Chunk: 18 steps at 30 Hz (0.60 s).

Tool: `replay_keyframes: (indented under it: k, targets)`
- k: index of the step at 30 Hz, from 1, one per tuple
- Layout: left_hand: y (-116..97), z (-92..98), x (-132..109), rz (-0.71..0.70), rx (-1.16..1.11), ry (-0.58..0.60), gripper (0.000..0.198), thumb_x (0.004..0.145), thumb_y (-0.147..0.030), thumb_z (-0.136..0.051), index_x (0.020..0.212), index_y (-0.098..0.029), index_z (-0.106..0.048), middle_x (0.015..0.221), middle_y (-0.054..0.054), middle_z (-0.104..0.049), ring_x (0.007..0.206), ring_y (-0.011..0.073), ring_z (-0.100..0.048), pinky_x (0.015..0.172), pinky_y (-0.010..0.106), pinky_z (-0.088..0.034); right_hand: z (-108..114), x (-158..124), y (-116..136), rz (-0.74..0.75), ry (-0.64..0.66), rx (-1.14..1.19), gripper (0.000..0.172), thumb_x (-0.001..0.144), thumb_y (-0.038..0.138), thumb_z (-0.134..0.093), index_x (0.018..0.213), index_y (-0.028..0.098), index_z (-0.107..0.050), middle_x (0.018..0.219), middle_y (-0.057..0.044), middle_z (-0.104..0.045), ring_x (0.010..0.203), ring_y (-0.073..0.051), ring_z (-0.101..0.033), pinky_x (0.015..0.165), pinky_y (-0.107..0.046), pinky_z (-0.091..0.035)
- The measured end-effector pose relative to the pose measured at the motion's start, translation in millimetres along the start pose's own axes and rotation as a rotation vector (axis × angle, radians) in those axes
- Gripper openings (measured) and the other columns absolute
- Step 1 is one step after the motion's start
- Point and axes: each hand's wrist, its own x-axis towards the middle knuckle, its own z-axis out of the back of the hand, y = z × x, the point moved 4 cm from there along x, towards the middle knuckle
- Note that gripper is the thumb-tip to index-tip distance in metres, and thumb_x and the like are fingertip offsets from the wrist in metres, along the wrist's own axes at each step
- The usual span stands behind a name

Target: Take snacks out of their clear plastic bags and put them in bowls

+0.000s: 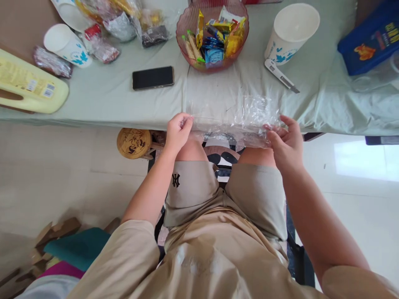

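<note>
While a sheet of clear plastic film [262,110] stretches crumpled across the front edge of the table [102,95], the person's two hands grasp it at opposite ends. The left hand [179,131] pinches the film's left end between thumb and bent fingers, just at the table's edge. The right hand [288,143] grips the bunched right end, with one finger raised. Between them, the film's lower part hangs over the edge above the seated person's knees.

Beyond the film, a black smartphone [152,78] lies on the left, and a utility knife [281,76] lies on the right, just beside a large white paper cup [277,47] with blue leaf prints. Farther back, between phone and cup, a pink ribbed bowl [183,20] holds wrapped snacks [215,41]. A blue container [370,41] is at the far right; a pale yellow jug [31,83] and another printed paper cup [67,46] are at the left. Below the table, a round wooden stool [134,143] bears a panda design.
</note>
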Motion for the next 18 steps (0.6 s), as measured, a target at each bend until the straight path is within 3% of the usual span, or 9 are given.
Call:
replay_keyframes:
  k: [3,7,15,18]
  targets:
    - [-1.1,-2.2,0.3,-0.001,-0.01,0.009,0.014,0.089,-0.029,-0.058,0.08,-0.021,-0.064,0.076,0.001,-0.065,0.072,0.0149,-0.058,0.07,0.028,-0.048,-0.7,-1.2,1.1,-0.062,0.03,-0.033,0.033,0.085,0.036,-0.071,0.115,0.026,-0.063,0.079,0.0,-0.07,0.061,-0.016,-0.063,0.054,-0.032,-0.051]
    - [0.7,-3.1,1.3,0.035,-0.049,0.032,0.011,0.087,-0.027,-0.058,0.081,-0.022,-0.065,0.075,0.001,-0.066,0.071,0.0146,-0.059,0.069,0.027,-0.049,0.6,-2.0,12.9,-0.068,-0.081,-0.047,0.008,0.088,0.032,-0.065,0.089,0.024,-0.066,0.077,-0.001,-0.069,0.066,-0.015,-0.064,0.059,-0.03,-0.053]
    - [0.9,-10.0,17.1,0.056,-0.167,0.087,0.013,0.093,-0.028,-0.057,0.082,-0.021,-0.062,0.074,0.001,-0.068,0.073,0.014,-0.067,0.071,0.027,-0.056,-7.7,32.2,16.9,0.039,-0.187,-0.036,0.013,0.092,0.038,-0.06,0.088,0.026,-0.058,0.074,0.001,-0.065,0.057,-0.016,-0.066,0.055,-0.033,-0.053]
    - [-0.3,-17.9,35.4,0.108,-0.22,0.059,0.012,0.094,-0.028,-0.057,0.085,-0.021,-0.06,0.073,0.0,-0.068,0.065,0.012,-0.068,0.059,0.023,-0.053,-11.5,57.2,18.0,0.128,-0.231,-0.08,0.011,0.094,0.037,-0.057,0.09,0.026,-0.057,0.075,0.001,-0.065,0.063,-0.018,-0.069,0.059,-0.034,-0.054]
